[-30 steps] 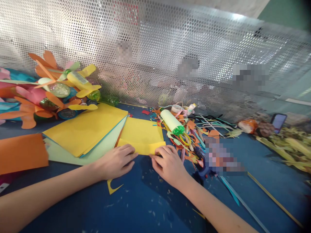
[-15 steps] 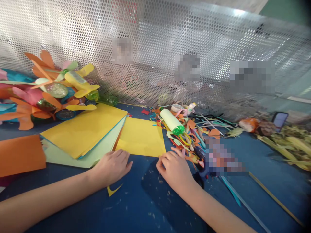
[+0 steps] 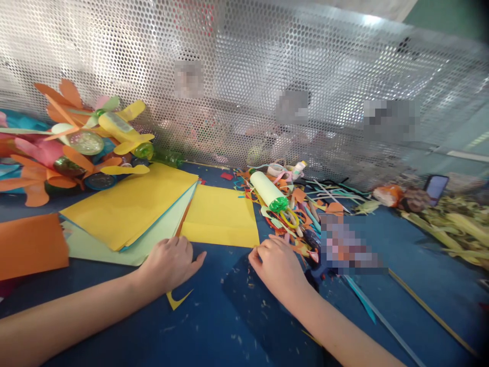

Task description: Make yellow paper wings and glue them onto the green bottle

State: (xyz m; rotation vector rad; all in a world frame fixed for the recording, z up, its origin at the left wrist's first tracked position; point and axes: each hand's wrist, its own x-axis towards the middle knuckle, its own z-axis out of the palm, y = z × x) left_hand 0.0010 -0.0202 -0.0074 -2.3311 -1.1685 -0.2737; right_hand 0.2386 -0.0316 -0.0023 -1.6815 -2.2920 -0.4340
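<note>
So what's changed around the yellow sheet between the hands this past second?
The yellow sheet's folded near edge was let go and has opened out. The left hand moved left and nearer the person, the right hand slightly right. The pale green-wrapped bottle and paper stack stayed put.

Text: we can read none | phone (image 3: 436, 189): we make out no characters on its screen | white bottle (image 3: 298, 171): too small for us to read
</note>
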